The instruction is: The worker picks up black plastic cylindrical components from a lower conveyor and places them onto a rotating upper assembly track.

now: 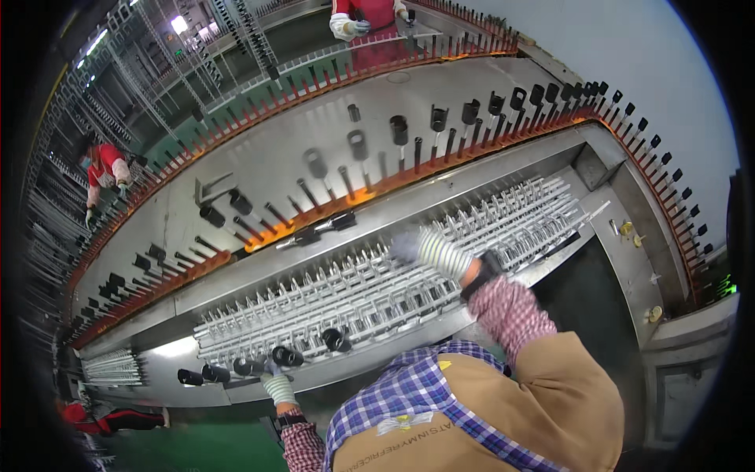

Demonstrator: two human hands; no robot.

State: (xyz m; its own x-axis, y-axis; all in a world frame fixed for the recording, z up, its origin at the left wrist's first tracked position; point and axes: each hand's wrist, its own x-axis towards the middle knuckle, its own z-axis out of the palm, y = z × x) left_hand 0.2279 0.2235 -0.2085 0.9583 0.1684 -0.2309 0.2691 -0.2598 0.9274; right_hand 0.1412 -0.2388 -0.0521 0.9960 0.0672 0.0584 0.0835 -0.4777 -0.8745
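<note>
My left hand, in a striped glove, is at the front edge of the bench beside a black cylindrical part. Its fingers are partly hidden, so whether it grips that part is unclear. Other black cylinders sit in a row along the same edge. My right hand, also gloved, reaches over long silvery metal racks with rows of upright prongs. Motion smears its fingers, and nothing can be made out in them. Just beyond the racks, black parts lie on the metal ledge.
A curving conveyor line with orange-lit rods runs behind the racks, many rods topped with black parts. Small yellowish pieces lie on the right-hand ledge. Co-workers in red stand across the line and at far left. More racks lie at left.
</note>
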